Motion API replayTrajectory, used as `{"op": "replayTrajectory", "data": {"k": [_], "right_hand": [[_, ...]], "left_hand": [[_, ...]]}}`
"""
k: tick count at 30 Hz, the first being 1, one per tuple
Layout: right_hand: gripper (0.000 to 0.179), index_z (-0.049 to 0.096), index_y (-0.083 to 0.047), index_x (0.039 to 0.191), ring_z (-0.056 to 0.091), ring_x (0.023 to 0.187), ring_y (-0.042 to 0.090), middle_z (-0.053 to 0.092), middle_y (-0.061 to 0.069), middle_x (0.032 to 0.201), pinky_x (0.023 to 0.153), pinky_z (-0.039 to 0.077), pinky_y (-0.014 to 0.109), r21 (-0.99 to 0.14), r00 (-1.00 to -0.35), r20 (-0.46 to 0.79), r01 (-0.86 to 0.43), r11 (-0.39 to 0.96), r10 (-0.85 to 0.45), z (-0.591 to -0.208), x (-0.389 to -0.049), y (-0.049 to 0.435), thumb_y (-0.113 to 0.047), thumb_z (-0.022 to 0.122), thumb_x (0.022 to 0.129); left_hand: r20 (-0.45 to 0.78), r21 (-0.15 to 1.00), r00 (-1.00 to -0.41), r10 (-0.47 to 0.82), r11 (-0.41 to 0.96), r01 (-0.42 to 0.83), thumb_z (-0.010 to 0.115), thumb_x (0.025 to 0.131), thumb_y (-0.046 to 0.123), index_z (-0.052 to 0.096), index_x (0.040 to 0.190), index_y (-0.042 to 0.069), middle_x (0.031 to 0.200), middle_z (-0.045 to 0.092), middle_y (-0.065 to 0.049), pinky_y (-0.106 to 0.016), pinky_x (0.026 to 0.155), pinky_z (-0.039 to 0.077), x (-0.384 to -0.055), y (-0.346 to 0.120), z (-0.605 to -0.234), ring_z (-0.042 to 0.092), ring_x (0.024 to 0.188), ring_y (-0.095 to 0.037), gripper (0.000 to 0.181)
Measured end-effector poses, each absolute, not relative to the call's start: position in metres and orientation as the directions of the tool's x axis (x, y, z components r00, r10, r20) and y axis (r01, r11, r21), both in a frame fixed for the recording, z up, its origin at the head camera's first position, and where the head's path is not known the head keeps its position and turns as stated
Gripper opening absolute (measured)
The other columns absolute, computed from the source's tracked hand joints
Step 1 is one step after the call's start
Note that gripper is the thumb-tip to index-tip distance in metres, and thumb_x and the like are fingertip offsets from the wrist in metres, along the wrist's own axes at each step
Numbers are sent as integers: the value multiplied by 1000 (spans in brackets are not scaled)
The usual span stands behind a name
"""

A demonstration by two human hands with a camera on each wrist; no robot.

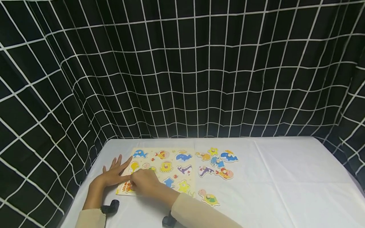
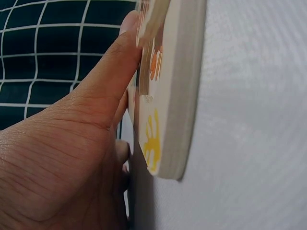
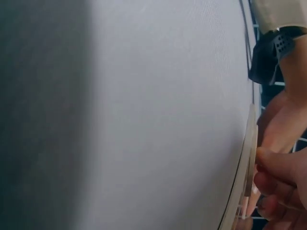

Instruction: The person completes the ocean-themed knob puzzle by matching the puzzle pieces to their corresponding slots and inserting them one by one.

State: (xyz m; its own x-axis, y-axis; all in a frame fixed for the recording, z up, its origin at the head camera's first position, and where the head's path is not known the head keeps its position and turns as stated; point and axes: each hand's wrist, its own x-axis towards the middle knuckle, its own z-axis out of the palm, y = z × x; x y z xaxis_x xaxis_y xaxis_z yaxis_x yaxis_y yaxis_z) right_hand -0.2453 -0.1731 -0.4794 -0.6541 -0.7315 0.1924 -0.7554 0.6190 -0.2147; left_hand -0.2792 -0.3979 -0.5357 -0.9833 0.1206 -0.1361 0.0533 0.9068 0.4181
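A cream puzzle board (image 1: 152, 151) with sea-animal pictures lies at the table's left. My left hand (image 1: 111, 175) rests along its left edge, fingers spread, thumb reaching to the lower left corner near an orange-red crab picture (image 1: 126, 187). Over that corner my right hand (image 1: 146, 182) bends down, curled, hiding part of the board. In the left wrist view a thin wooden puzzle piece (image 2: 152, 21) stands tilted over a recess, the left thumb against its edge. The right fingertips pinch at this piece (image 3: 251, 165) in the right wrist view; its face is hidden.
Right of the board lie several loose knobbed pieces, among them a turtle (image 1: 209, 198), a red fish (image 1: 224, 173), a purple dolphin (image 1: 205, 171) and a blue whale (image 1: 229, 157). White cloth (image 1: 271, 190) covers the table. A black gridded curtain (image 1: 199, 79) hangs behind.
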Motion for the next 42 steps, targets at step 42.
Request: {"op": "replayTrajectory", "data": {"k": [42], "right_hand": [[9, 73, -19, 80, 49, 57, 7, 64, -8, 69, 51, 42, 22, -214, -713, 192, -701, 680, -675, -479, -245, -196, -17, 78, 87]], "left_hand": [[-176, 446, -976, 130, 894, 39, 67, 76, 74, 22, 162, 31, 167, -5, -26, -76, 106, -20, -269, -386, -513, -13, 152, -49, 106]]}}
